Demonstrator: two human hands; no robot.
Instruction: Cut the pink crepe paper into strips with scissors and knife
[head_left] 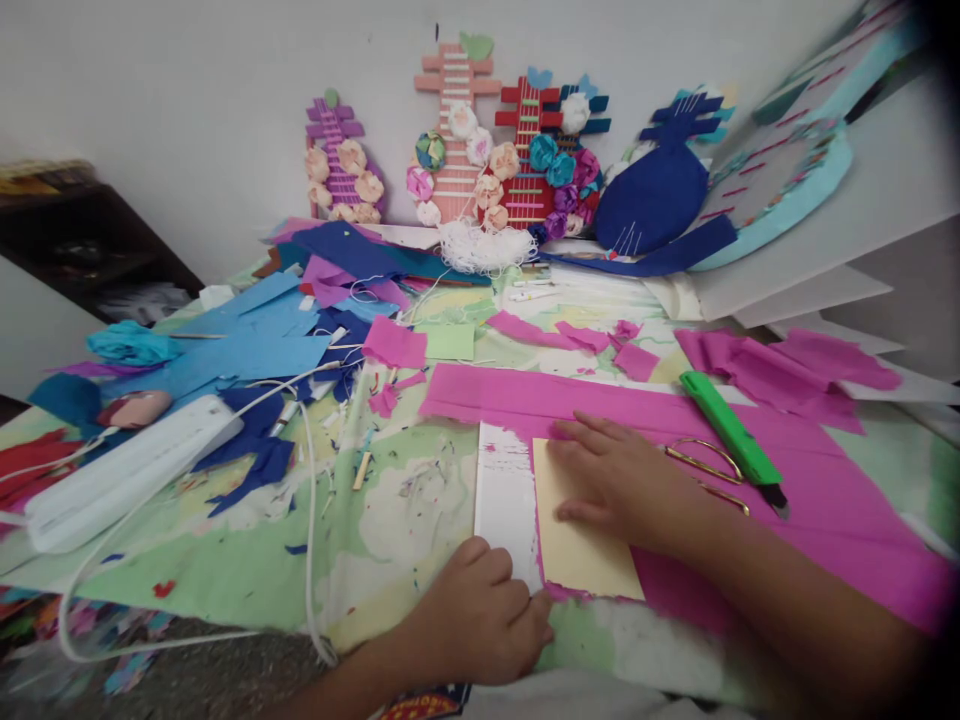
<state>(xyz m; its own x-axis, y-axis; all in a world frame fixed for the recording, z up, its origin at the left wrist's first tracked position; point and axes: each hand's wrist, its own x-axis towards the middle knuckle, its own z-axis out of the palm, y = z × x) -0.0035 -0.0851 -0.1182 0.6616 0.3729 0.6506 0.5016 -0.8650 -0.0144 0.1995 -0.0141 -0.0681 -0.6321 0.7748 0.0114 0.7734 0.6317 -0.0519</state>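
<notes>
My right hand [607,475] lies open and flat, pressing a pale yellow card [592,560] onto a large sheet of magenta crepe paper [817,530]. Beside the card, a white strip [506,500] shows along a ragged pink edge. My left hand [484,610] is closed, knuckles up, over the strip's near end at the table's front. Its fingertips are close to the pink edge, and what they hold, if anything, is hidden. Right of my right hand, a green box cutter [727,425] rests on the crepe paper beside gold-handled scissors [705,462], partly covered by my forearm.
A white power strip [135,470] with trailing cords lies at left, near blue paper sheets [225,340]. Pink scraps [559,335] are scattered mid-table. Decorated paper guitars [457,150] lean on the wall behind a white string bundle [487,247]. White boards [847,220] rise at right.
</notes>
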